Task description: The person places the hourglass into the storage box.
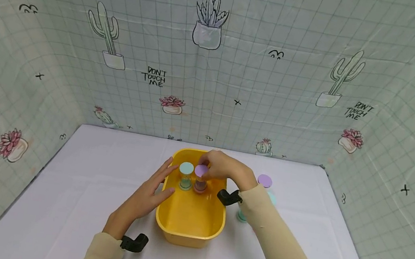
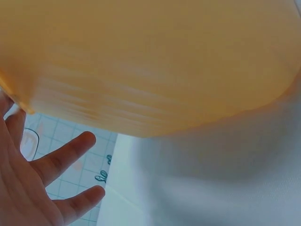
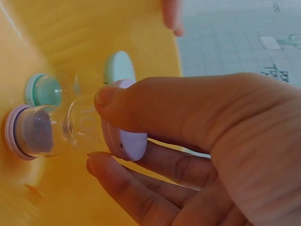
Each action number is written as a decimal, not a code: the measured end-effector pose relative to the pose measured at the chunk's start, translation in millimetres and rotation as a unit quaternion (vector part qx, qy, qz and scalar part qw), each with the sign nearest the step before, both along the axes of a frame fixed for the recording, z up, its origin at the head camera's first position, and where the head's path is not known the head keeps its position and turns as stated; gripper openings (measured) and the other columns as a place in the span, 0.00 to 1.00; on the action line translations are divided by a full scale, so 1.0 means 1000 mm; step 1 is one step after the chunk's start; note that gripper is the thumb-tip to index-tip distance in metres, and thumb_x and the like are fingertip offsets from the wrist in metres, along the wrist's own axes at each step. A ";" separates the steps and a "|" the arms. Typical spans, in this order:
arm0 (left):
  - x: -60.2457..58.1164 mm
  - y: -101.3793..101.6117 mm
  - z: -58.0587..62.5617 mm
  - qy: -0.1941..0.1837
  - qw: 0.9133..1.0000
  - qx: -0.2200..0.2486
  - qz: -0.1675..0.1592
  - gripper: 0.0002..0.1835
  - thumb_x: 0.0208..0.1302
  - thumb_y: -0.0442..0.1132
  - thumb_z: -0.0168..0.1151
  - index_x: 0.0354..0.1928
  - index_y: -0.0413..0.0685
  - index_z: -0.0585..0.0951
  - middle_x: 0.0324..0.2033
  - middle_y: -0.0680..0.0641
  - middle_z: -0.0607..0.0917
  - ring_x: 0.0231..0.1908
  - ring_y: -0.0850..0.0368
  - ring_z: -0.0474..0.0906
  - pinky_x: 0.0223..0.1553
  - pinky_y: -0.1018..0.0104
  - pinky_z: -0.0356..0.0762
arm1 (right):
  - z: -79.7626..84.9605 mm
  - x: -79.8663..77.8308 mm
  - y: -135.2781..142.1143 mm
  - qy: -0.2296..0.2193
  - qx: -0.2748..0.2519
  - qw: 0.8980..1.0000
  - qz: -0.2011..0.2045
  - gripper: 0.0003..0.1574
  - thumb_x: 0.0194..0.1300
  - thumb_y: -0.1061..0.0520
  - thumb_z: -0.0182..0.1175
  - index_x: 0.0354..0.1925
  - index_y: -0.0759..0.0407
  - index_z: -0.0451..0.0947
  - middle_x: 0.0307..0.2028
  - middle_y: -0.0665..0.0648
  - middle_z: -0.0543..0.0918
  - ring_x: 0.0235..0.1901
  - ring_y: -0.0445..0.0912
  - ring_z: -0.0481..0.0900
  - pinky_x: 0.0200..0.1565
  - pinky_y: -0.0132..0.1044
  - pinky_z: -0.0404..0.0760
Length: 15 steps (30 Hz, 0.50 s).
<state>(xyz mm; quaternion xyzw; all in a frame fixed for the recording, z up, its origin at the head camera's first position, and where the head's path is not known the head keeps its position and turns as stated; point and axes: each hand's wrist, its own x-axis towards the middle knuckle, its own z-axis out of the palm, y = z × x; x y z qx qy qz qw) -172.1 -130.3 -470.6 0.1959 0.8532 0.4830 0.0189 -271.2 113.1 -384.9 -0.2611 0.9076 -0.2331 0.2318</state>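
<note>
A purple-capped sand timer [image 1: 200,185] stands inside the yellow bin [image 1: 189,217], and my right hand [image 1: 223,166] pinches its top cap between thumb and fingers. In the right wrist view, dark sand lies in the lower bulb of this purple sand timer [image 3: 35,132]. Beside it on the left, a green-capped sand timer [image 1: 187,169] stands upright with green sand at its bottom. My left hand [image 1: 145,197] is at the bin's left side, its fingers spread and fairly straight, fingertips right at the rim [image 2: 19,100].
To the right of the bin, more sand timers stand on the white table [image 1: 105,177]: one with a purple cap [image 1: 265,181], and green parts [image 1: 241,216] partly hidden by my right sleeve [image 1: 276,236]. A patterned cloth backdrop [image 1: 216,68] rises behind and along both sides.
</note>
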 end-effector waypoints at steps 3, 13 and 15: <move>0.000 0.000 0.000 0.009 1.000 0.000 -0.001 0.34 0.77 0.48 0.57 0.80 0.55 0.61 0.83 0.51 0.47 0.80 0.43 0.53 0.72 0.38 0.65 | -0.005 0.000 -0.003 0.006 0.013 1.000 -0.003 0.24 0.64 0.59 0.72 0.57 0.61 0.83 0.50 0.55 0.86 0.49 0.48 0.81 0.60 0.44 0.82; 0.000 -0.001 -0.001 0.002 1.000 0.011 0.000 0.34 0.77 0.50 0.56 0.80 0.57 0.60 0.83 0.52 0.46 0.81 0.44 0.51 0.73 0.37 0.63 | -0.009 -0.003 -0.009 0.018 0.049 0.998 0.019 0.19 0.64 0.60 0.72 0.53 0.60 0.85 0.46 0.53 0.87 0.44 0.46 0.80 0.58 0.43 0.82; 0.000 0.000 -0.002 0.001 1.000 0.013 0.000 0.34 0.77 0.50 0.56 0.80 0.58 0.60 0.83 0.53 0.46 0.81 0.44 0.51 0.73 0.37 0.63 | -0.009 -0.002 -0.009 0.017 0.054 0.998 0.015 0.17 0.64 0.59 0.71 0.52 0.58 0.86 0.45 0.52 0.86 0.43 0.46 0.80 0.57 0.42 0.82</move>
